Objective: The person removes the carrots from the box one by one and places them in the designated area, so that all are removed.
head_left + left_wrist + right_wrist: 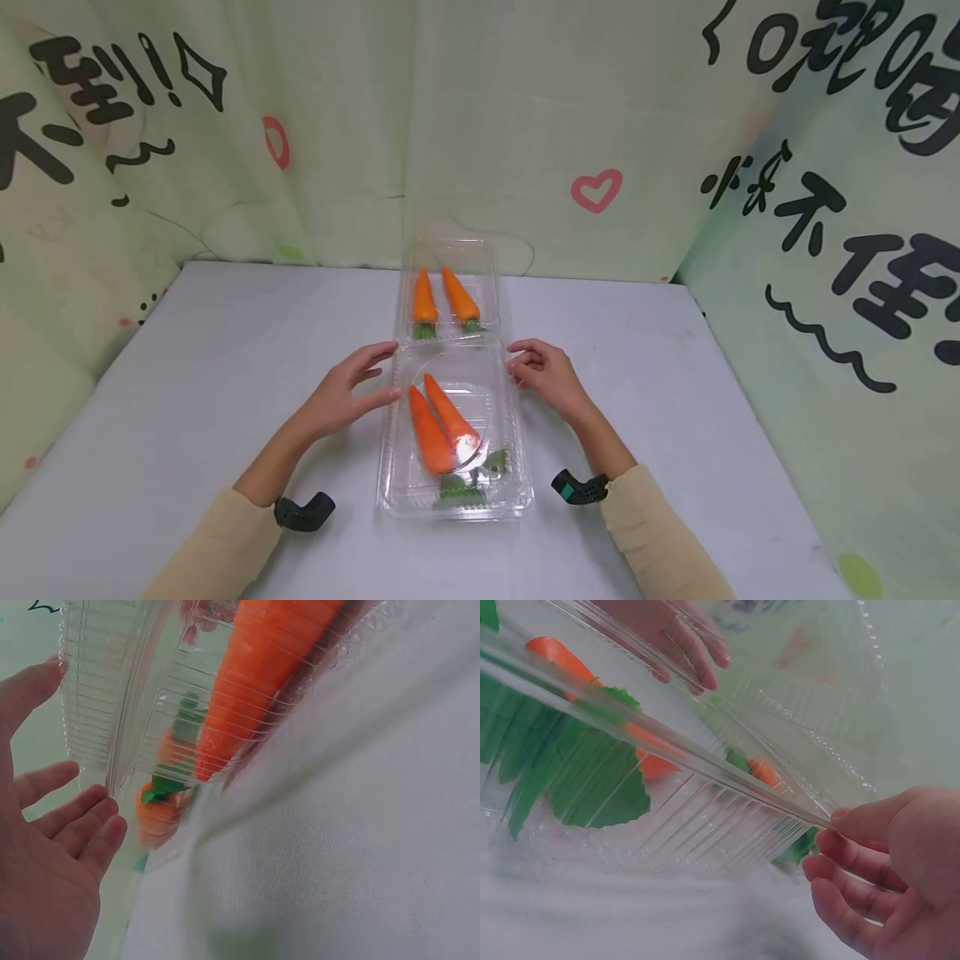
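A clear plastic box [397, 492] lies on the table, its ribbed wall [176, 720] close up in the left wrist view. Two orange carrots [431, 429] lie inside, their green tops [461, 492] toward the near end. Two more carrots [424, 300] show through clear plastic at the far end. Along the box's left side, my left hand [352, 392] has thumb and fingers spread, fingertips right at the plastic edge. On the opposite side, my right hand [546, 375] pinches the plastic rim [757, 791] between thumb and forefinger; its other fingers curl loosely below.
The white table [225, 350] ends at a pale green curtain [510, 125] with black lettering and red hearts, which also hangs along both sides. A black band [303, 512] with a camera sits on the left wrist, another [581, 487] on the right.
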Available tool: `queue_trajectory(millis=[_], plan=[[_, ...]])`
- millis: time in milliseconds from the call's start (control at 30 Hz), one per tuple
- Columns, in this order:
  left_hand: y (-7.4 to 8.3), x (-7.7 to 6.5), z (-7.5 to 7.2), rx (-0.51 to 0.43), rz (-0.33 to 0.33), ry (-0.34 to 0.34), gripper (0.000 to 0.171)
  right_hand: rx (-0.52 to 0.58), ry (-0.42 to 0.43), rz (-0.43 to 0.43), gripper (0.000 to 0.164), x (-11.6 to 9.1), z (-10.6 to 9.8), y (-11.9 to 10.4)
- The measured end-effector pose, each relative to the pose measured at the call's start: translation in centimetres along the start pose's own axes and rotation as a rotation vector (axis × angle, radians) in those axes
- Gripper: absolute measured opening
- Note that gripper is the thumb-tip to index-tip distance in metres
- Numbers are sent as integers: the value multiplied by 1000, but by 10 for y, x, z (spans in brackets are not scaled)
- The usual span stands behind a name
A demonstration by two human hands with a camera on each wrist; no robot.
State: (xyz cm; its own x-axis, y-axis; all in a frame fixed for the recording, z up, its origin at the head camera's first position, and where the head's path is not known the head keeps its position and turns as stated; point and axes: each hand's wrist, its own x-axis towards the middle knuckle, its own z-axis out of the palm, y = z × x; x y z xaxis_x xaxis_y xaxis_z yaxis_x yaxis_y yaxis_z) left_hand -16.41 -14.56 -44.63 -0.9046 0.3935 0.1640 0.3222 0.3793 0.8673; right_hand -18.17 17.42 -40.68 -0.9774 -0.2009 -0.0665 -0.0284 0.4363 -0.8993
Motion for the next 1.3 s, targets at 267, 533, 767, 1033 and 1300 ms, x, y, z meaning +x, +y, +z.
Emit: queue_trajectory(millis=[267,533,767,1033,1300], plan=[[-1,0,-2,-12,-3,5,65,-9,9,25,34,-1,0,-3],[-1,-1,-3,-10,-11,9,65,-5,6,25,33,-1,0,-2],[0,-2,-5,3,-16,13,66,-3,1,16,34,-2,-1,-2],[1,-4,-8,18,-20,23,67,0,-12,-3,34,-2,-1,-1],[-2,-6,-13,21,-1,31,65,-5,-14,2,34,-1,-1,-2]])
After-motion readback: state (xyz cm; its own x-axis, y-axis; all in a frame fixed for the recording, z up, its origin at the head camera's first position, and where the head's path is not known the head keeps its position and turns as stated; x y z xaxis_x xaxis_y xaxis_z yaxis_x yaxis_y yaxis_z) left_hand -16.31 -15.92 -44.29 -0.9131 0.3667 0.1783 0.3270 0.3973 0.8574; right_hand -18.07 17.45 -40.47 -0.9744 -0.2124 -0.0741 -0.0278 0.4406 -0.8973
